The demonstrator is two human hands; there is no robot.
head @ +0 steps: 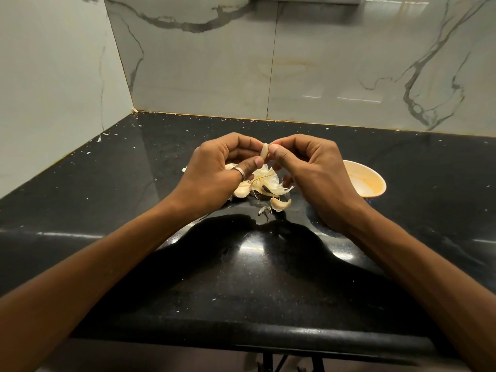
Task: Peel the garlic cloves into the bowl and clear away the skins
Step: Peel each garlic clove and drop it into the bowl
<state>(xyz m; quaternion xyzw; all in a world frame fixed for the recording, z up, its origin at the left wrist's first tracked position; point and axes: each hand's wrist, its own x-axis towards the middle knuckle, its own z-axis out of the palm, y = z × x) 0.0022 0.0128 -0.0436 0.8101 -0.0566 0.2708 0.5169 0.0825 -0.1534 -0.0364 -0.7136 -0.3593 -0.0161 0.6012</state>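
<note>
Black polished countertop (pixel 107 210) runs back into a corner of marble-veined wall tiles (pixel 322 76). Above its middle both hands meet on one garlic clove (pixel 265 154), held upright. The left hand (pixel 214 173) pinches its lower end between thumb and curled fingers, a ring (pixel 239 173) on the thumb. The right hand (pixel 308 173) pinches its upper side with thumb tip and forefinger, the other fingers loosely curled. Beneath them lies a heap of papery skins (pixel 264 183), with a second clove (pixel 241 191) at its left and a third clove (pixel 279 204) just beside its near edge. A cream bowl (pixel 370 183) sits to the right, partly behind the right hand. Wide dark surface lies between the heap and the counter's front edge, and out to the left wall.
</note>
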